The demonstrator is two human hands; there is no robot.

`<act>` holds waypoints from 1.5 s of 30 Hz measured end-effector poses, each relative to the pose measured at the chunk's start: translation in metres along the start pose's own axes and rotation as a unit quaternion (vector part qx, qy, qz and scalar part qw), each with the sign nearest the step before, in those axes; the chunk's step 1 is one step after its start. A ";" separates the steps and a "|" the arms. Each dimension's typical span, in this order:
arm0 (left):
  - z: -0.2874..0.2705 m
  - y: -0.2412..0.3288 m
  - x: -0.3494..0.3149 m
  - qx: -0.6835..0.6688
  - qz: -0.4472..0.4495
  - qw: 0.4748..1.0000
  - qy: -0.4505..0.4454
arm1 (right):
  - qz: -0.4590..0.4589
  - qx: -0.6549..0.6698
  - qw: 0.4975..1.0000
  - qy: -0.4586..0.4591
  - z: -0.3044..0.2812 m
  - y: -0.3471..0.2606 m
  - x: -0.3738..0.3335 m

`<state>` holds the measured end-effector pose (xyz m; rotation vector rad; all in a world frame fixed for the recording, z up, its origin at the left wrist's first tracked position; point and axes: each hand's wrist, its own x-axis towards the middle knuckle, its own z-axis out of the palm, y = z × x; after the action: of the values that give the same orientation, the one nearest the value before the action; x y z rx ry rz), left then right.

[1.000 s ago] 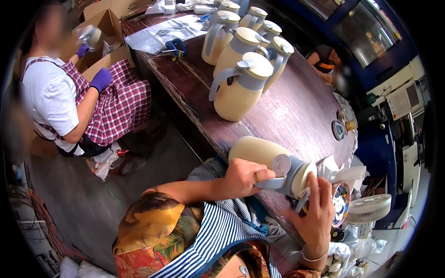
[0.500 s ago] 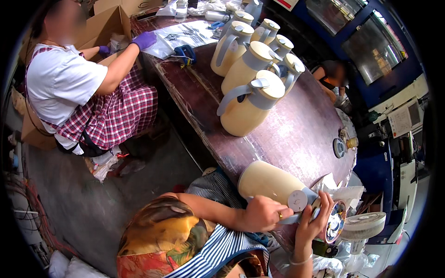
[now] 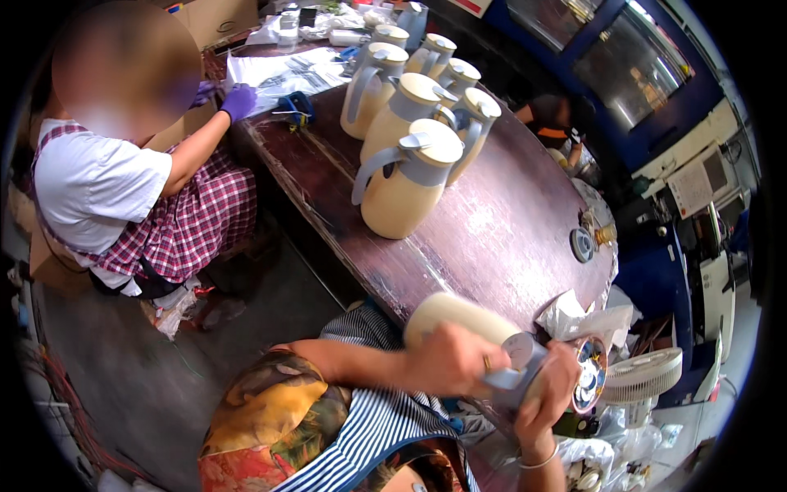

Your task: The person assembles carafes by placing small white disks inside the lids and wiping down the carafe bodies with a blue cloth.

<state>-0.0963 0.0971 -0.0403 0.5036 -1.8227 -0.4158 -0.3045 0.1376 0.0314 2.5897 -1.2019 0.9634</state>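
Note:
A cream thermal jug [image 3: 443, 316] with a grey collar lies tipped at the table's near edge, its top pointing right. My left hand [image 3: 456, 361], wearing a ring and slightly blurred, is closed at the jug's grey handle. Around the jug's top end curl the fingers of my right hand [image 3: 551, 385], hiding most of the lid. Several similar jugs stand upright farther back, the nearest a cream jug [image 3: 402, 193] with its handle turned left.
The dark red table [image 3: 492, 246] runs away from me. Grey rings [image 3: 582, 244] lie at its right edge. Beyond my right hand are a round tin [image 3: 589, 373] and a white fan [image 3: 648, 375]. A co-worker in purple gloves [image 3: 239, 102] sits at the left by a plastic sheet [image 3: 287, 72].
My right hand's fingers have gone from stretched up to curled around the jug's top. The jug has turned a little. The co-worker's upper body has shifted, and the whole view has moved slightly.

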 end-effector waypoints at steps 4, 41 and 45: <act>0.045 0.013 -0.014 0.110 -0.029 0.993 0.032 | 0.342 0.171 0.918 0.110 0.043 0.030 0.010; 0.033 -0.082 -0.015 0.047 -0.231 0.943 0.237 | 0.043 -0.136 0.980 0.141 0.101 0.020 0.093; 0.000 -0.109 -0.001 0.064 -0.235 0.916 0.320 | 0.067 -0.052 0.979 0.185 0.182 0.038 0.040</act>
<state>-0.0816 0.0051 -0.0975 1.0450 -1.0865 -0.3916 -0.2225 0.0195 -0.0937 2.1452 -1.2925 1.3005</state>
